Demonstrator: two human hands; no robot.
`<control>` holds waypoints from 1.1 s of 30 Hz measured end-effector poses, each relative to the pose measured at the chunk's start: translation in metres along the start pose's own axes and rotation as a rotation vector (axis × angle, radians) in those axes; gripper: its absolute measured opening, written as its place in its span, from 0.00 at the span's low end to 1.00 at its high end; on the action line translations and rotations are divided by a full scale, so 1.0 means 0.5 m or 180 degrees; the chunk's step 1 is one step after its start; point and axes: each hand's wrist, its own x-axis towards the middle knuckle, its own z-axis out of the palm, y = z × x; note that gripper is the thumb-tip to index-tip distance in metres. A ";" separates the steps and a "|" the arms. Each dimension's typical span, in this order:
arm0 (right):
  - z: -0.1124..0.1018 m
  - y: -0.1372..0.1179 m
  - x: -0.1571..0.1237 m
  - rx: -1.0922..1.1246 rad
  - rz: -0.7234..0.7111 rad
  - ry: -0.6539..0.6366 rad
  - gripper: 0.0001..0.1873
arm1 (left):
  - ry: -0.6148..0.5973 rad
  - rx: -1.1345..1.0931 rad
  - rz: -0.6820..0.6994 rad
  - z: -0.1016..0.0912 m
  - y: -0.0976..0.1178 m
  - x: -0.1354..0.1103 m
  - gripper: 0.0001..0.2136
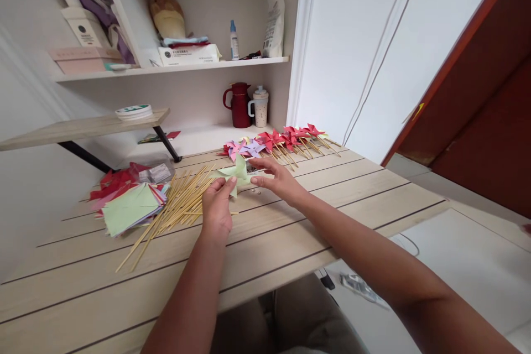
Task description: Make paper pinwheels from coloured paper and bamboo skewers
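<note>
A light green paper pinwheel [238,172] is pinched between the thumb and fingers of my left hand [219,203]. My right hand [279,180] is just right of it, thumb and fingers apart, nothing visible in between. Whether its thumb tip touches the paper, I cannot tell. Small beads [256,192] lie on the table below the right thumb. Behind the fingers, a small container with dark bits [250,168] is partly hidden. Beside my left hand, thin wooden sticks [182,199] lie in a loose pile.
Stacked coloured paper sheets [130,207] lie left of the sticks, near a clear plastic box [160,170]. Finished pinwheels on sticks [271,139] line the back of the slatted table [290,238]. A red jug [240,106] and a cup [260,108] stand under the shelf.
</note>
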 end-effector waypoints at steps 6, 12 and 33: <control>0.002 -0.001 0.004 -0.0041 -0.0012 -0.0128 0.19 | -0.0204 0.0308 0.0216 0.008 -0.003 -0.010 0.10; 0.005 0.002 0.003 0.0087 -0.0021 -0.0064 0.16 | -0.0272 0.0512 0.0287 0.021 0.003 -0.023 0.07; 0.007 0.007 0.003 -0.0382 -0.0194 0.0288 0.08 | -0.0164 0.0592 0.0425 0.032 -0.024 -0.023 0.11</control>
